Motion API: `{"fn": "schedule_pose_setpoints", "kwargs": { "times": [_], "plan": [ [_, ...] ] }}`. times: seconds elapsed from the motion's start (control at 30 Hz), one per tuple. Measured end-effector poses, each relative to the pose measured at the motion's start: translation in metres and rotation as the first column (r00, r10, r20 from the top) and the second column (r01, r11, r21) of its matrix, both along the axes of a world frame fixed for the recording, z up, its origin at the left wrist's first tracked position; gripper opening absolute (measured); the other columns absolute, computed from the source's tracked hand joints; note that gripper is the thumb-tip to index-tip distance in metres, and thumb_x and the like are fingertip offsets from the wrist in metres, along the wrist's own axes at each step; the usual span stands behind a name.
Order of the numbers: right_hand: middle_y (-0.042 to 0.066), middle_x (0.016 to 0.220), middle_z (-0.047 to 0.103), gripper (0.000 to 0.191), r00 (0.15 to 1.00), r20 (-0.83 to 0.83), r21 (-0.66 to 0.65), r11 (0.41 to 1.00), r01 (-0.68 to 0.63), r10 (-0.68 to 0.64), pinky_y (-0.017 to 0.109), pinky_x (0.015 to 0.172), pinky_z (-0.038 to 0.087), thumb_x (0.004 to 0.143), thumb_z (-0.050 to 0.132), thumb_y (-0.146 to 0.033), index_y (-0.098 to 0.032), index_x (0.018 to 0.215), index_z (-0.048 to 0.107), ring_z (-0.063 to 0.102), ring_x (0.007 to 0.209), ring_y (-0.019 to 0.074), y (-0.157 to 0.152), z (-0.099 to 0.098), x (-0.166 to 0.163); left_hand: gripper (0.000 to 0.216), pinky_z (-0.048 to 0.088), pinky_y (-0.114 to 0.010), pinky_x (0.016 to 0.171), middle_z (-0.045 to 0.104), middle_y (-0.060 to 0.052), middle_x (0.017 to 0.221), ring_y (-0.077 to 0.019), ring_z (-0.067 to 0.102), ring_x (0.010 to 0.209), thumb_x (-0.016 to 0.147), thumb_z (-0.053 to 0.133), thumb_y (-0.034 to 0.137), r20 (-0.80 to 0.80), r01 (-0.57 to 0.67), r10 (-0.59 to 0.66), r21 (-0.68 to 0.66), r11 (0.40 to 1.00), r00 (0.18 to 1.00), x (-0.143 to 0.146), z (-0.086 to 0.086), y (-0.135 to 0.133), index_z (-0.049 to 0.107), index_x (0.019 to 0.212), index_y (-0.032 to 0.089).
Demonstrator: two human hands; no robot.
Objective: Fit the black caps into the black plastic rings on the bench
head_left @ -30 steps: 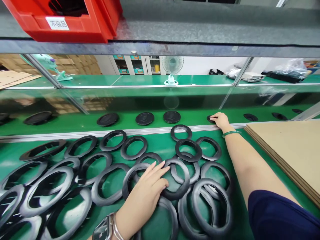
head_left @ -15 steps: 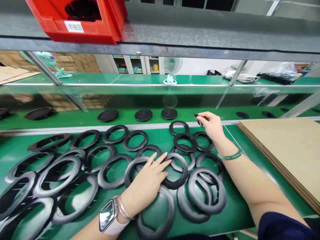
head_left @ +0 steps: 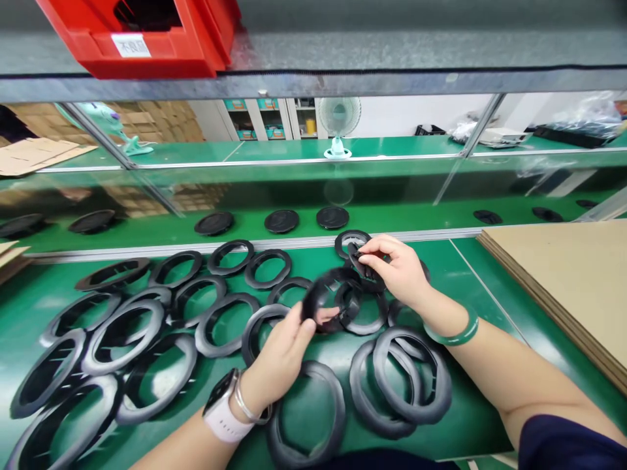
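My left hand (head_left: 284,349) grips a black plastic ring (head_left: 327,295) by its near edge and holds it tilted up off the green table. My right hand (head_left: 399,271) pinches a small black round cap (head_left: 360,261) in its fingertips, right at the ring's far edge. Several more black rings (head_left: 230,323) lie spread over the green mat around both hands. A watch and bracelets sit on my left wrist, a green bangle on my right.
Black round discs (head_left: 281,220) lie in a row on the green conveyor belt beyond a metal rail. A stack of cardboard sheets (head_left: 568,274) lies at the right. A red bin (head_left: 142,36) stands on the overhead shelf. A small fan (head_left: 339,124) is at the far side.
My right hand came back from the conveyor with a small black cap. My left hand, flat on the rings before, has lifted one ring toward the cap.
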State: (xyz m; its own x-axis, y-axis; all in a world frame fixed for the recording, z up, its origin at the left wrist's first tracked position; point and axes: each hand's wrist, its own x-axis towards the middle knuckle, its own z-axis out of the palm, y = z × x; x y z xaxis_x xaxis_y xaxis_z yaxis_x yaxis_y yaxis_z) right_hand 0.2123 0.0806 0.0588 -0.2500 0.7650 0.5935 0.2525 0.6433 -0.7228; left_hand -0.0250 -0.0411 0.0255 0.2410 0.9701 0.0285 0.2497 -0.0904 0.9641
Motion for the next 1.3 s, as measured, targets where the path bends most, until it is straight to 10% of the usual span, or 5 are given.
{"fn": "schedule_pose_setpoints", "kwargs": {
  "times": [0.1,0.3,0.8,1.3],
  "plan": [
    [0.004,0.088,0.067,0.006,0.996,0.078,0.133,0.989,-0.062,0.052,0.033,0.078,0.051,0.093,0.066,-0.019,-0.02,0.092,0.072,0.062,0.085,0.019,-0.018,0.009,-0.007,0.032,0.058,-0.049,0.09,0.07,-0.015,0.123,-0.0307,0.067,0.114,0.101,0.042,0.049,0.322,-0.001,0.089,-0.264,0.965,0.942,0.003,-0.003,-0.004,0.047,0.118,0.023],
    [0.008,0.089,0.067,0.015,0.925,0.341,0.355,0.888,-0.291,0.167,0.036,0.078,0.052,0.102,0.053,-0.018,-0.016,0.1,0.068,0.059,0.082,0.019,-0.047,0.003,-0.023,0.071,0.052,-0.044,0.102,0.069,-0.01,0.122,-0.0278,0.066,0.117,0.074,0.084,0.024,0.371,0.028,0.124,-0.377,0.926,0.92,0.013,-0.009,-0.007,0.039,0.128,0.023],
    [0.007,0.08,0.059,0.017,0.664,0.739,0.201,0.903,-0.379,0.114,0.035,0.074,0.049,0.096,0.064,-0.022,-0.013,0.082,0.066,0.054,0.077,0.0211,-0.05,-0.009,-0.02,0.057,0.057,-0.038,0.093,0.072,-0.005,0.107,-0.025,0.07,0.106,0.072,0.083,0.019,0.31,0.004,0.151,-0.447,0.895,0.939,0.013,-0.005,-0.003,0.045,0.114,0.021],
    [0.006,0.076,0.056,0.028,0.767,0.638,0.397,0.827,-0.399,0.064,0.03,0.06,0.041,0.101,0.049,-0.016,-0.014,0.079,0.064,0.049,0.068,0.0169,-0.053,-0.014,-0.023,0.073,0.057,-0.026,0.089,0.065,-0.003,0.123,-0.0191,0.066,0.111,0.072,0.084,0.017,0.388,0.039,0.166,-0.47,0.882,0.906,0.013,-0.007,-0.005,0.041,0.131,0.025]
  ]
}}
